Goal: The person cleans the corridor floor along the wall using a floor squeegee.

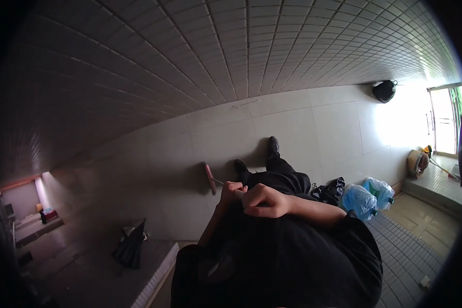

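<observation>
My left hand [231, 191] is closed around the light handle of a floor tool. Its narrow reddish head [209, 178] rests on the pale tiled floor, left of my dark shoes. Close beside it, my right hand [266, 201] has its fingers curled at the upper end of the same handle. Both hands are in front of my dark clothing, with the handle running down and to the left from them. My fingers cover part of the handle.
A tiled wall [251, 49] runs along the top. A black bag [384, 91] sits by it. At right are blue-white plastic bags [360, 201], a black bag [329, 192] and a round basket [417, 163]. A dark folded umbrella [130, 247] lies lower left.
</observation>
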A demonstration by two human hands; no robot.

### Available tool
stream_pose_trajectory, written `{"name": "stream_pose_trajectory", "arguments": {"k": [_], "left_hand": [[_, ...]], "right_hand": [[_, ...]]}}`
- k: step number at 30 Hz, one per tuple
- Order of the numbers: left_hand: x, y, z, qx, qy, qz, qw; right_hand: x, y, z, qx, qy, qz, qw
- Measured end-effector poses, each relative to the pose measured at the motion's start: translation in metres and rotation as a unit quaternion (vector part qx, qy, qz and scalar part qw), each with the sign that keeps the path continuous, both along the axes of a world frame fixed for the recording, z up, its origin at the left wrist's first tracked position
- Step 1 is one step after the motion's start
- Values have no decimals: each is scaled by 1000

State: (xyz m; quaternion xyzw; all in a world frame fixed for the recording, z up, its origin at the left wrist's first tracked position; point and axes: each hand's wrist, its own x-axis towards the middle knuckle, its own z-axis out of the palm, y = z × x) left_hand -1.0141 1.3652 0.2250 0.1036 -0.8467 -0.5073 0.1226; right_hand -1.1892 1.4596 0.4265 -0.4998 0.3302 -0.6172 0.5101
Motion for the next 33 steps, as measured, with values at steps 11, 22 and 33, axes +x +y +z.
{"name": "stream_pose_trajectory", "arguments": {"k": [11, 22, 33], "left_hand": [[11, 17, -25, 10, -37, 86, 996], [-31, 25, -30, -54, -41, 97, 993], [-83, 57, -46, -13, -152, 92, 984]], "right_hand": [[16, -10, -29, 3, 55, -16, 998], [-20, 9, -43, 36, 42, -88, 995], [-94, 49, -74, 53, 37, -51, 997]]}}
